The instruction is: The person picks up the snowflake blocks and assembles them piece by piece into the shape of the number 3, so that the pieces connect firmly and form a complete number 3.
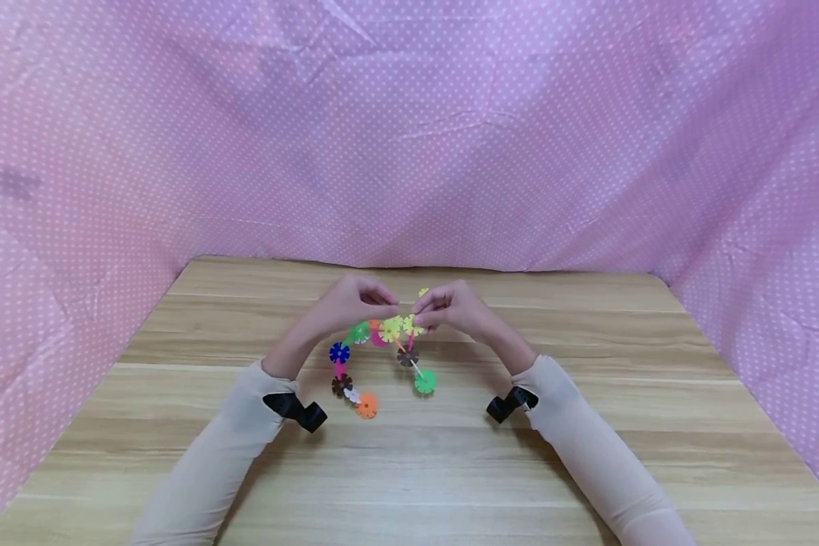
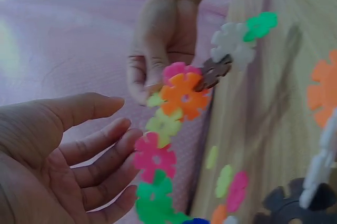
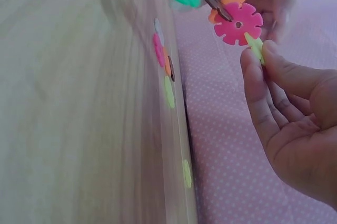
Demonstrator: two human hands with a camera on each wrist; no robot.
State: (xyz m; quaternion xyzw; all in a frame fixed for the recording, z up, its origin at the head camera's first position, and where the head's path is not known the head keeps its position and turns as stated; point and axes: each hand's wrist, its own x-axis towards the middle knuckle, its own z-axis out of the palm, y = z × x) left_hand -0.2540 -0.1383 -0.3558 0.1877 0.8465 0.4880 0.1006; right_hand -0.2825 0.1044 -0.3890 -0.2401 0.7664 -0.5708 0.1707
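Several notched plastic snowflake discs are joined into a curved chain above the table. In the right wrist view, my right hand [image 3: 300,113] pinches a yellow disc [image 3: 255,49] between thumb and index finger. A pink disc [image 3: 231,30] joins onto it. My left hand [image 2: 47,155] has its thumb apart from loosely bent fingers, near a pink disc in the chain; whether the fingertips touch it I cannot tell. In the head view, one branch runs past a blue disc [image 1: 339,353] to an orange disc [image 1: 366,406]. The other ends at a green disc [image 1: 425,381].
Loose discs lie near the table's far edge, among them a yellow disc [image 3: 187,174] and a pink disc [image 3: 159,50]. Pink dotted cloth [image 1: 409,152] hangs around the wooden table [image 1: 409,470]. Black wrist cameras [image 1: 296,409] sit at both sleeves.
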